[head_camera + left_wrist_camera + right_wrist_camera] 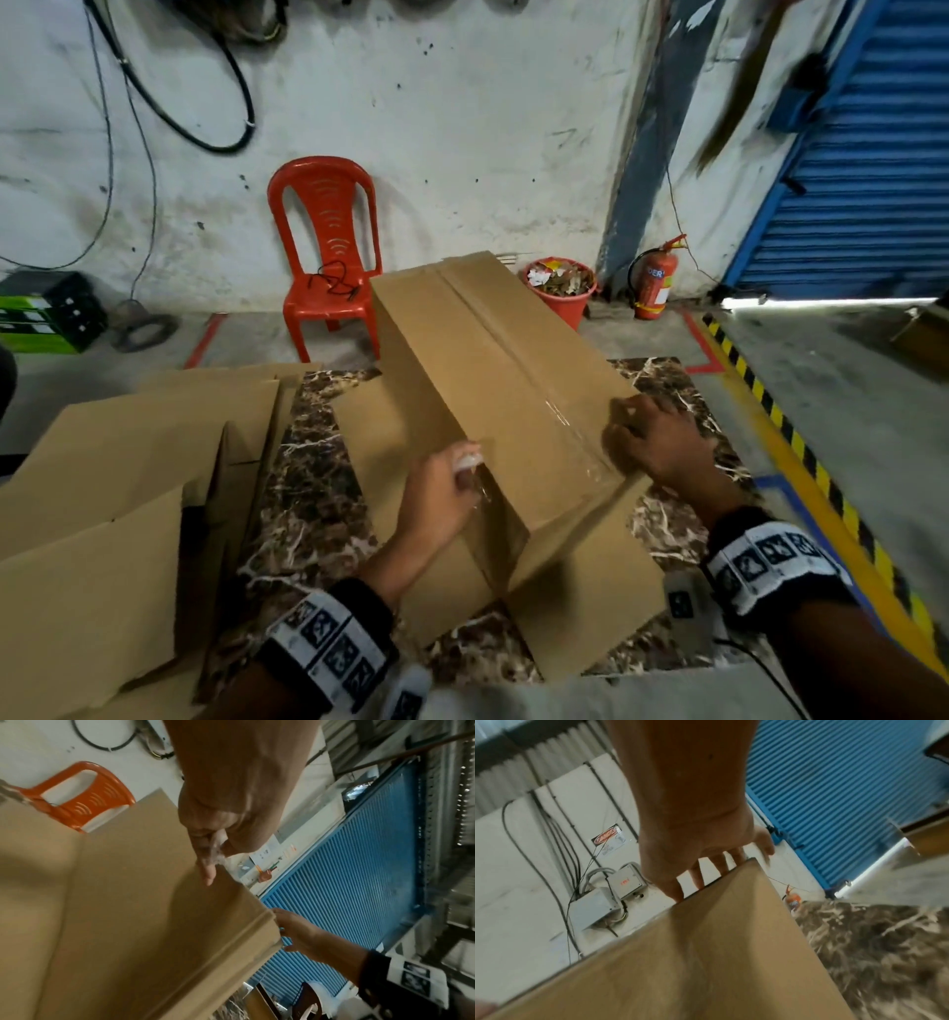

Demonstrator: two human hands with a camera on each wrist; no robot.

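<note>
Box [493, 370] edges: right hand [655, 437] spread flat on top, left hand [441, 493] pinching tape [468, 461].

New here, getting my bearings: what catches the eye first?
A long cardboard box on the marble-patterned table, centre, its seam under clear tape: the left hand pinches the tape at the near end, the right hand rests on the top. Behind, a red chair stands against the wall.

Head looks down; both wrists close on box [493, 360]
</note>
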